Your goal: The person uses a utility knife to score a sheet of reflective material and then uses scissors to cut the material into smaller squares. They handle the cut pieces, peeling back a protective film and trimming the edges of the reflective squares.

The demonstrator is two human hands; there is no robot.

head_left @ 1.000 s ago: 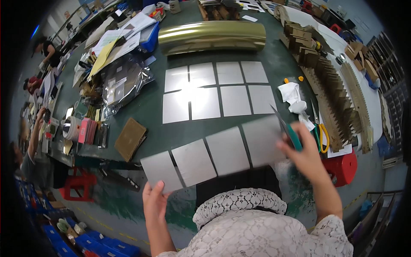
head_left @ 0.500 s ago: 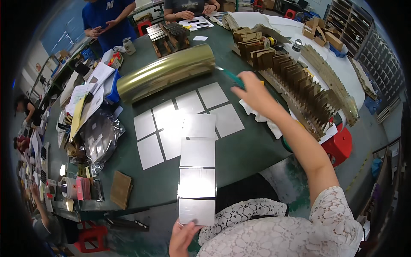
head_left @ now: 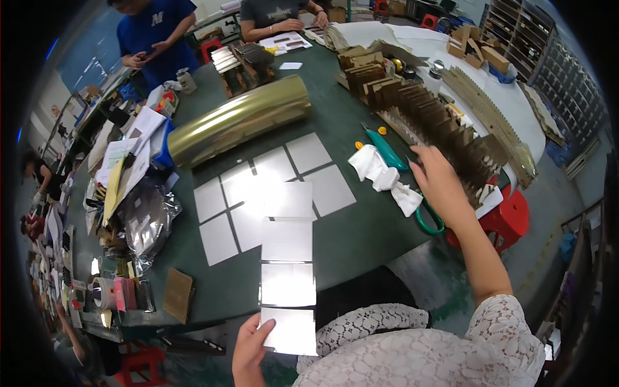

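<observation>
My left hand (head_left: 250, 348) grips the near end of a strip of shiny silver sheet pieces (head_left: 287, 242), thumb on top. The strip reaches out over flat silver squares (head_left: 219, 240) laid in two rows on the green table. My right hand (head_left: 443, 184) is partly curled, thumb and index finger apart, just right of a teal-handled tool (head_left: 387, 151) with a pointed metal tip. That tool lies against crumpled white cloth (head_left: 374, 168). A green loop handle (head_left: 431, 222) shows under my right wrist. A gold-coloured film roll (head_left: 238, 122) lies beyond the squares.
Brown serrated pieces (head_left: 425, 106) stand in a long row at the right. Papers (head_left: 145, 132) and a plastic-wrapped bundle (head_left: 148, 216) crowd the left. A brown block (head_left: 178, 295) sits at the near left edge. Two people work across the table; a red stool (head_left: 503, 216) stands at right.
My right hand has drawn back from the roll toward the right and let go of the teal-handled tool, which now lies by the cloth. My left hand still holds the strip.
</observation>
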